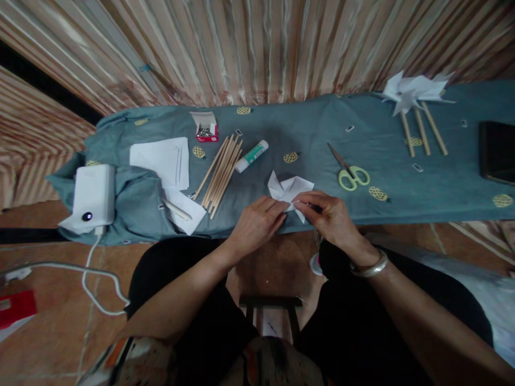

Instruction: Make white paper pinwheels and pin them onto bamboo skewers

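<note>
Striped drapes hang behind a cloth-covered desk with a pineapple print, where a seated person bends over a white paper pinwheel near the front edge. Fingers of the left hand are closed on the near left side of the folded paper; the right hand, a silver bracelet at its wrist, pinches close to the paper's centre, thumb and forefinger together. Whether anything small sits between those fingertips cannot be told. To the left lie a glue stick, a bundle of wooden sticks, an open red box of small metal pieces and white paper sheets. Scissors with pale green handles rest to the right, points angled away. Farther right, white pinwheels on sticks lie grouped near a dark device. At far left, a white device trails a cable.
</note>
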`<state>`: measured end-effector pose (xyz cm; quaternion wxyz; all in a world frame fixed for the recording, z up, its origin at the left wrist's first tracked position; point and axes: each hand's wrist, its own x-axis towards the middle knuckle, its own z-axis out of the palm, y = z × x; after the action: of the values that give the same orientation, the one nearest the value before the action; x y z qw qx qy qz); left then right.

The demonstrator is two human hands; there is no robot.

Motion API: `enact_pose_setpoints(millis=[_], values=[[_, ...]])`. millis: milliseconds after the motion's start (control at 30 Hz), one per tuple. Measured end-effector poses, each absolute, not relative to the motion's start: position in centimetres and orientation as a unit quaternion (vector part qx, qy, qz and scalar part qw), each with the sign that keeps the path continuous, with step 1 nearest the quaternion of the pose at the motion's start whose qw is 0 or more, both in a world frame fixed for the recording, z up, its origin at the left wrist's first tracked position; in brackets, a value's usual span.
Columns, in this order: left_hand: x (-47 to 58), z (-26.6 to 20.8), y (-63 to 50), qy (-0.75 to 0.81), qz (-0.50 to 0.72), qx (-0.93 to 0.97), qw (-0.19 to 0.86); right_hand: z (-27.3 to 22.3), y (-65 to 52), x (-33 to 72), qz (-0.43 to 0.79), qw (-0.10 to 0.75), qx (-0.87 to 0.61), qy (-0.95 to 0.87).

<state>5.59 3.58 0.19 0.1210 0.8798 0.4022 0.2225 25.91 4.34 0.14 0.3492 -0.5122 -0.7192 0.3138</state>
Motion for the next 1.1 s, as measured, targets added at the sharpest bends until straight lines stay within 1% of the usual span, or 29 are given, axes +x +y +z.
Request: enact_pose_setpoints(millis=[233, 433, 733, 1100], values=[[5.5, 0.1, 3.6, 0.37, 0.229, 0.895, 0.096, -0.3, 4.9, 25.1, 0.287, 0.383, -0.524, -0.705], [5.4, 0.2, 3.6, 0.37, 0.219, 0.898, 0.094, -0.5, 5.2, 24.6, 0.253, 0.38, -0.535, -0.71], [5.6, 0.0, 3.7, 0.385, 0.227, 0.887, 0.115, -0.5, 5.1, 24.2, 0.21, 0.351, -0.539, -0.736], [5.8, -0.3, 3.8, 0.395, 0.229, 0.879, 0.137, -0.5, 5.1, 24.0, 0.196, 0.354, -0.546, -0.734]])
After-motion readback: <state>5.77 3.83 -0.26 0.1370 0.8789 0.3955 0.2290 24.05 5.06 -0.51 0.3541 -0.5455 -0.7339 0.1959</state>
